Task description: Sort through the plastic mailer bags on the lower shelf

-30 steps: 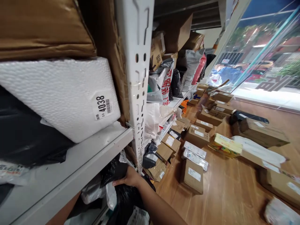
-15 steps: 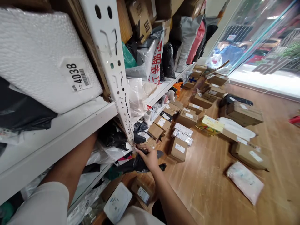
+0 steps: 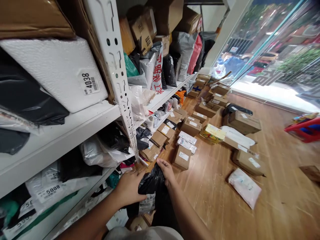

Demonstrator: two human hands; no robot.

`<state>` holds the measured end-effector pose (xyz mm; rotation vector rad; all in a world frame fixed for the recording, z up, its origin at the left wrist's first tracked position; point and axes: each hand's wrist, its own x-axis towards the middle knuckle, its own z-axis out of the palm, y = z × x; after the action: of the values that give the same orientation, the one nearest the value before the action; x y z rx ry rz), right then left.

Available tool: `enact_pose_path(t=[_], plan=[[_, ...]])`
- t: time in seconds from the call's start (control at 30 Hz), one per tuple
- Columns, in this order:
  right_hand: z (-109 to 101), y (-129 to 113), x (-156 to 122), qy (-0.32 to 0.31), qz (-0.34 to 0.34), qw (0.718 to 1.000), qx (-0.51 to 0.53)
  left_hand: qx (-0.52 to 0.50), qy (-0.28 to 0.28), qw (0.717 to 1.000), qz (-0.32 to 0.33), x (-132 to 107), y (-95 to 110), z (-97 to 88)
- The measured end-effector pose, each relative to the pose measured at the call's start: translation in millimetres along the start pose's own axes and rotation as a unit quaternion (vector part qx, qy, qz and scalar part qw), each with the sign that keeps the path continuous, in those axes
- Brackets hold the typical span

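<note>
A black plastic mailing bag [image 3: 153,179] with a white printed label [image 3: 147,202] is held in front of me, beside the foot of the shelf post. My right hand [image 3: 167,172] pinches its upper right edge between thumb and fingers. At the bag's left side, my left hand [image 3: 128,187] grips it with the thumb near the label and the fingers at the top. The bag's plastic is crumpled between the hands. Its lower part merges with dark clothing below, so where it ends is hard to see.
The white shelf rack [image 3: 125,96] stands close on my left, packed with parcels, including a white foam-wrapped one [image 3: 62,73] marked 4038. Cardboard boxes [image 3: 182,157] cover the floor along the shelves. A pinkish white parcel [image 3: 245,186] and a red basket [image 3: 303,129] lie further right.
My left hand has come out from under the shelf and now grips the black bag. My right hand has moved slightly right and holds the bag's edge. The view has shifted.
</note>
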<state>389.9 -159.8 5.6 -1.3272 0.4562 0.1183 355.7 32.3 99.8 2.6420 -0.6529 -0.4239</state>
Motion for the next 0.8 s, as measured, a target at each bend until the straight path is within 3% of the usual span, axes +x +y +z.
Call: enact_pose_path(t=[0.03,0.1,0.23,0.33,0.4,0.47,0.53,0.6,0.73,0.8], plan=[[4,-2,-2,-0.002,-0.006,1.000,-0.004,-0.005,-0.033,0.999,-0.038,1,5,10.5],[9,-8,-5,0.002,-0.029,0.999,-0.019,-0.024,-0.048,0.995,-0.079,3,8,26.5],[5,-22,-21,0.022,-0.102,0.991,-0.079,-0.086,0.007,0.991,-0.104,2,-5,49.6],[-13,-28,-34,0.071,-0.233,0.951,-0.189,-0.130,0.056,0.976,-0.165,-6,-13,62.9],[-27,-24,-41,0.107,-0.256,0.937,-0.211,-0.175,0.096,0.959,-0.204,-12,-18,67.3],[-37,-15,-47,0.069,-0.198,0.965,-0.159,-0.232,0.136,0.937,-0.224,-15,-21,66.9],[-40,-3,-54,-0.048,-0.129,0.986,-0.092,-0.291,0.168,0.913,-0.232,-16,-22,62.5],[-36,7,-61,-0.151,-0.071,0.985,-0.038,-0.336,0.189,0.893,-0.234,-15,-19,56.6],[-19,21,-64,-0.188,0.025,0.981,0.046,-0.453,0.195,0.836,-0.242,-16,-7,52.2],[-11,26,-60,-0.198,0.022,0.979,0.043,-0.500,0.182,0.815,-0.229,-18,-1,56.8]])
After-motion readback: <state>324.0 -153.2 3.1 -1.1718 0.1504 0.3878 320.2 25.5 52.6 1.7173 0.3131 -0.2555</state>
